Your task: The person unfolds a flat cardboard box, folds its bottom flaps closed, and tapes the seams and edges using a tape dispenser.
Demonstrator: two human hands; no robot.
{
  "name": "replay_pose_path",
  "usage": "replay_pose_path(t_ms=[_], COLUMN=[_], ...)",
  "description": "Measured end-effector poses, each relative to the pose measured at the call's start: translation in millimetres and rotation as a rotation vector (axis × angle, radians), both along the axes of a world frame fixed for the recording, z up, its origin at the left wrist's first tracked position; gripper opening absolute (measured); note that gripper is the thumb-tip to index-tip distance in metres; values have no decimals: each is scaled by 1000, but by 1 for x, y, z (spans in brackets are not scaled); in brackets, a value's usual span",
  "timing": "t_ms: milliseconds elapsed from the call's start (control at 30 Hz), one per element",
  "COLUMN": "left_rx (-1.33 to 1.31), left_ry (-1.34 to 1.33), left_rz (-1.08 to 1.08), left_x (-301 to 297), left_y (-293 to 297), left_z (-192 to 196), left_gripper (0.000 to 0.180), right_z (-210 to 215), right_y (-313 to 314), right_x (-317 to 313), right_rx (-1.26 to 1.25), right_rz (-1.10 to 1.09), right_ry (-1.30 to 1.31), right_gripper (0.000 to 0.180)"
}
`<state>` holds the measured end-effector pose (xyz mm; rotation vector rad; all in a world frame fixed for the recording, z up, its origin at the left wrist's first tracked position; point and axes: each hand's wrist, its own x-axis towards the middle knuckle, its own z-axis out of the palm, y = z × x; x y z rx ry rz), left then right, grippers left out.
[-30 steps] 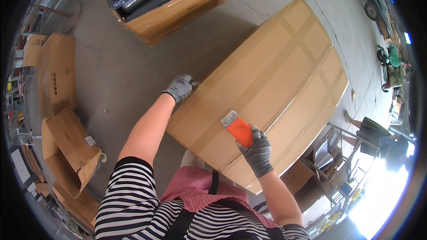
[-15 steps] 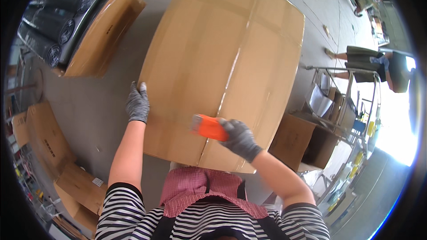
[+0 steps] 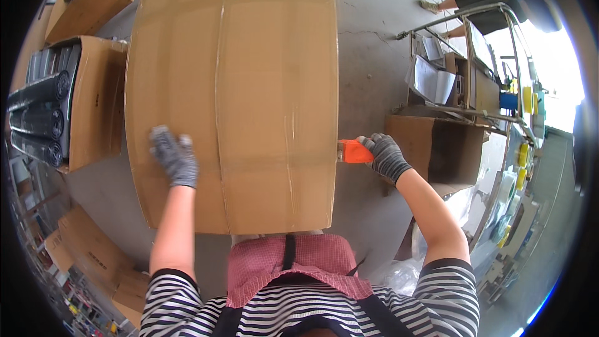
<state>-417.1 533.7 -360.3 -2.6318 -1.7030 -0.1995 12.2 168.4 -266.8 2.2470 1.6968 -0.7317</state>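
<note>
A large closed cardboard box (image 3: 274, 87) lies in front of me, with a taped seam running lengthwise along its top. My left hand (image 3: 175, 157), in a grey knit glove, is over the left part of the box top, fingers apart and slightly blurred. It holds nothing; whether it touches the cardboard I cannot tell. Just off the box's right edge, my gloved right hand (image 3: 385, 155) grips an orange block-like hand tool (image 3: 355, 151) with a greyish end toward the box. Its exact kind is unclear.
At left stands an open carton (image 3: 97, 100) of dark rolls (image 3: 37, 112). More cartons (image 3: 93, 243) lie at lower left. On the right are an open carton (image 3: 430, 150) and a metal-framed cart (image 3: 462, 19) with papers. Another person (image 3: 486, 0) stands beyond the cart.
My view has shifted, so the box sits further left and straighter. My left hand has gone from the box's left edge onto its top; my right hand carried the orange tool off past the right edge.
</note>
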Motion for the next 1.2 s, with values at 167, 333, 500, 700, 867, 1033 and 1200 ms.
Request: replay_pose_path(t_ms=[167, 333, 500, 700, 867, 1033, 1200], left_rx=[-172, -399, -477, -544, -2435, -2046, -1971], left_ry=[-106, -94, 186, -319, -767, -1015, -1051], left_rz=[-499, -609, -579, -479, 172, -361, 63], left_x=[156, 259, 292, 248, 201, 123, 11], left_y=[-154, -237, -252, -258, -251, -236, -197], left_z=[12, 40, 59, 71, 93, 126, 136], left_gripper=[75, 76, 80, 56, 51, 36, 25], right_z=[-5, -2, 16, 75, 98, 121, 103], right_y=[2, 1, -73, -113, -98, -45, 2], right_x=[10, 7, -5, -45, -92, -156, -240], right_rx=[-96, -266, 254, 785, 856, 731, 619], right_rz=[-64, -243, -580, -567, -505, -450, -357], right_ry=[101, 247, 289, 440, 541, 508, 558], right_gripper=[67, 64, 65, 68, 80, 73, 71])
